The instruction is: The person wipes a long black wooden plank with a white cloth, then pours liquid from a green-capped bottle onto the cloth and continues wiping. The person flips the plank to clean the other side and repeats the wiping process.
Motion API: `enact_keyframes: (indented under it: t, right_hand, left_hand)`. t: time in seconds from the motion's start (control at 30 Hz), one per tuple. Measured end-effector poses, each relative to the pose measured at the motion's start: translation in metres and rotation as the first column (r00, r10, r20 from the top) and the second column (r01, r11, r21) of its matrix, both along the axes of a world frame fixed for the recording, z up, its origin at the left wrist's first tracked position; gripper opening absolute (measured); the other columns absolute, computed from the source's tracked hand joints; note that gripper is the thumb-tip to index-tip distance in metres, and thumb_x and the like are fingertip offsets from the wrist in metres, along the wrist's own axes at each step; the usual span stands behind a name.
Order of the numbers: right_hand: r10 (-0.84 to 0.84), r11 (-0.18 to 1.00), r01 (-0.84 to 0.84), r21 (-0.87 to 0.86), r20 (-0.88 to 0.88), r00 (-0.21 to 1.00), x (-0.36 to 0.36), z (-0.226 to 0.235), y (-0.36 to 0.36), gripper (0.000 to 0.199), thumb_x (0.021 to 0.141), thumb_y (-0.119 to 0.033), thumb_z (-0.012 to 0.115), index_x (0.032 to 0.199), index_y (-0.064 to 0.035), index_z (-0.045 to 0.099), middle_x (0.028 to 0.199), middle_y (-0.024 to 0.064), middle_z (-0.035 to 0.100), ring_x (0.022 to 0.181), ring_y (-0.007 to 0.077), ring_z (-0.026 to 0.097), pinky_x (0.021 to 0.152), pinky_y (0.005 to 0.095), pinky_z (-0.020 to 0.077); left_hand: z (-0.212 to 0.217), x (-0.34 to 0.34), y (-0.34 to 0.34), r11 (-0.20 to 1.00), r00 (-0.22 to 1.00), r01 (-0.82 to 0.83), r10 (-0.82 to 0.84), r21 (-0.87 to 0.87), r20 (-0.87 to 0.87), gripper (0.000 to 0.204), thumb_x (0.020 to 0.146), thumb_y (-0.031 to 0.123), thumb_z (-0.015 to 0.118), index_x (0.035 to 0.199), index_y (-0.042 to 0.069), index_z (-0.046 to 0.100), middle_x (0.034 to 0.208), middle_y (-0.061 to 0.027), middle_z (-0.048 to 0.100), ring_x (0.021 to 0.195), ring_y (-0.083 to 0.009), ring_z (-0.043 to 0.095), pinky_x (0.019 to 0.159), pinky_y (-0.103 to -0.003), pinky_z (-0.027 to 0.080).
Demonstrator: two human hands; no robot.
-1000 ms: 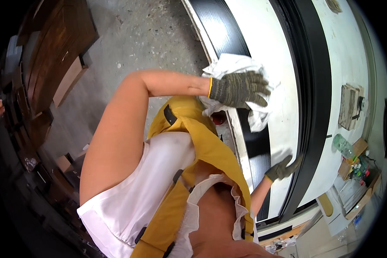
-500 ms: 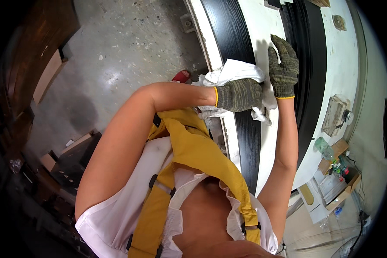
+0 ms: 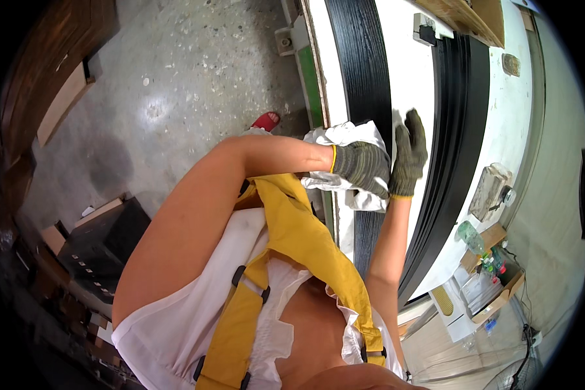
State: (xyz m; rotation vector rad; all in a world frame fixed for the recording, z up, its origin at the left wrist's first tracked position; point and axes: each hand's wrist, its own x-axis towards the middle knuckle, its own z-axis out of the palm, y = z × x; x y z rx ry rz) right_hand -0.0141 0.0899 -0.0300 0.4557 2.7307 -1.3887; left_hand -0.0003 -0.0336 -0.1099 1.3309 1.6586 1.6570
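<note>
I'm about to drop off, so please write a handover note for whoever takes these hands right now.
Left hand: gloved, closed on the cloth, pressing it on the near black strip.
Right hand: gloved, open, flat on the white panel beside that strip.
Done: can't tell how much is wiped.
Left: probably wiping along the rest of the strip.

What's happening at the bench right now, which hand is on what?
A person in knit work gloves leans over a white workbench. The left hand presses a white cloth onto a long black panel. The right hand lies flat, fingers spread, on the white surface beside it.
</note>
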Motion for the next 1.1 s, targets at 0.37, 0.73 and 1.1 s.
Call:
enact_keyframes:
  t: [0.37,0.73,1.1]
  right_hand:
    - [-0.004,0.91,0.087,0.406,-0.202,0.979,0.165,-0.045,-0.032,0.054,0.096,-0.032,0.051,0.14,-0.0009,0.047,0.14,0.0202,0.051,0.134,0.0311,0.044,0.115,0.0432,0.031]
    - [-0.797,0.535,0.825,0.182,-0.216,0.564,0.252,0.013,0.056,0.057,0.086,-0.017,0.075,0.137,0.0012,0.055,0.125,0.0155,0.065,0.113,0.0243,0.061,0.097,0.0333,0.0483]
    - [-0.991,-0.07,0.946,-0.315,0.133,-0.029,0.373,-0.083,-0.061,0.047,0.09,-0.025,0.07,0.128,0.0022,0.062,0.119,0.0138,0.067,0.102,0.0218,0.063,0.09,0.0324,0.0499]
  left_hand:
    - [0.047,0.004,0.019,0.845,0.876,-0.477,0.479,0.244,0.055,0.03,0.086,0.02,0.063,0.114,0.008,0.069,0.107,-0.01,0.071,0.104,-0.0286,0.066,0.089,-0.037,0.054]
    - [0.045,-0.154,-0.129,0.843,0.646,-0.284,-0.183,-0.456,-0.741,0.122,0.054,0.062,0.086,0.153,0.015,0.033,0.154,-0.0155,0.037,0.147,-0.0379,0.027,0.12,-0.051,0.025]
    - [0.005,-0.157,-0.102,0.758,0.439,0.124,-0.621,-0.641,-0.649,0.134,0.038,0.047,0.093,0.153,0.014,0.032,0.15,-0.0236,0.03,0.142,-0.0428,0.027,0.118,-0.062,0.012]
